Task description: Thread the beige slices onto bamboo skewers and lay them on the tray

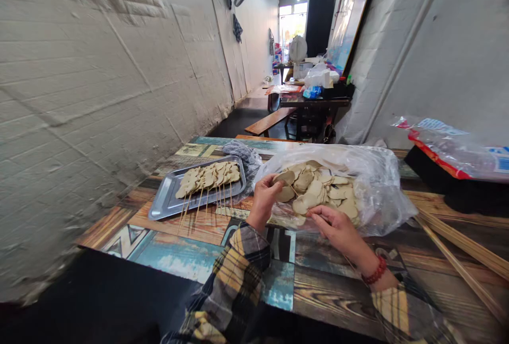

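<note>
Between the two hands, above the near edge of the clear plastic bag (369,185), sit two pale round slices (285,185) on a thin bamboo skewer (295,192). Left hand (265,199) pinches the slices, fingers closed around their edges. Right hand (337,226) is closed on the skewer's near end, thumb and fingertips together.

Slices look thin, soft and a little floppy, light, likely to tear if pushed off-centre; best held flat by the rim, with the skewer steadied low on its shaft. Skewer is stiff but slender, probably easy to snap.

Bag lies open on the patterned table (167,248), holding a loose heap of the same slices (330,190), too many and too overlapped to count.

Left of the bag: one metal tray (167,203) with finished skewers (209,177) laid side by side, roughly seven sticks showing, exact number unclear.

Far right: a bundle of bare bamboo sticks (465,248), count not readable, and a second plastic package (449,148) with red print.

One red bead bracelet (376,272) on the right wrist; plaid sleeves (238,264) on both arms.
</note>
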Motion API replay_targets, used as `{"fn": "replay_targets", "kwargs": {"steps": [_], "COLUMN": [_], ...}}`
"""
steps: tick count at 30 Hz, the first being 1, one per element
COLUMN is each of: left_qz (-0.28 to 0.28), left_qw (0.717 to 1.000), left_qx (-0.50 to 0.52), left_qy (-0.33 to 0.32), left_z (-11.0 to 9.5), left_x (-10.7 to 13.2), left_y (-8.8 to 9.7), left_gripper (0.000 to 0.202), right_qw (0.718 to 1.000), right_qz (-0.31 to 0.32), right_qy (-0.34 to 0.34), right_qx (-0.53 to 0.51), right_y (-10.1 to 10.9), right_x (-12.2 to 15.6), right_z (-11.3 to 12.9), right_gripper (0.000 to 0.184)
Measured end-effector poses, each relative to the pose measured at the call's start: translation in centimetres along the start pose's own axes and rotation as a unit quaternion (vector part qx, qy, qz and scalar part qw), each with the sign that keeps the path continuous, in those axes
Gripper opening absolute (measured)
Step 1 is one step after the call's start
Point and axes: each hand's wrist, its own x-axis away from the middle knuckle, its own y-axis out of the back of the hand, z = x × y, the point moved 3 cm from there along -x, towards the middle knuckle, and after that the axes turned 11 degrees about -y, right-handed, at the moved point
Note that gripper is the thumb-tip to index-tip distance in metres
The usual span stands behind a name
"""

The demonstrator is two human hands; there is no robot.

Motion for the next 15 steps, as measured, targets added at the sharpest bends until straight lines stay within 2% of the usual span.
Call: {"fn": "replay_targets", "kwargs": {"steps": [15], "left_qz": [0.031], "left_qw": [0.999], "left_qx": [-0.017], "left_qy": [-0.019], "left_z": [0.43], "left_x": [-0.12], "left_y": [-0.02], "left_gripper": [0.02], "right_qw": [0.999], "right_qz": [-0.002], "right_qy": [0.01], "right_qx": [0.031], "right_y": [0.19], "right_x": [0.07], "right_z": [0.16], "right_gripper": [0.038]}}
